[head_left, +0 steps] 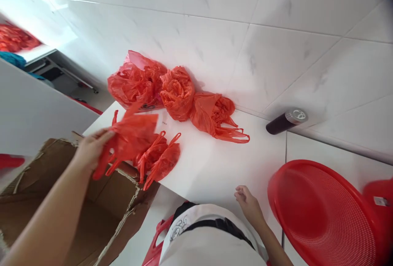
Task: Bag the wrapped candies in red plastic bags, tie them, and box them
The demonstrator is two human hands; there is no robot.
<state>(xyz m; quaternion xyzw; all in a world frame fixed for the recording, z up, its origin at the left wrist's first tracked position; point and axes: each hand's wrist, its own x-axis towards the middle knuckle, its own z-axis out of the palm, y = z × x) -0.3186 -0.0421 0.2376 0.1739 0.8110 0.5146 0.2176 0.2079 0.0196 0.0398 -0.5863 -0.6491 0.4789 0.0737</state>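
With our left hand (91,146) we grip a red plastic bag (133,133), the fingers closed on its one end, above the left edge of the white table (211,161) and near the cardboard box (127,208). Just beside, two small red bags (167,160) lie at the front-left corner. Our right hand (246,200) is by the front edge, fingers loosely bent, holding nothing that we see. Three red bundles (177,94) sit along the back edge. We judge the step as handling this single bag; the next move calls for a secure pinch, clear of the box's torn rim.
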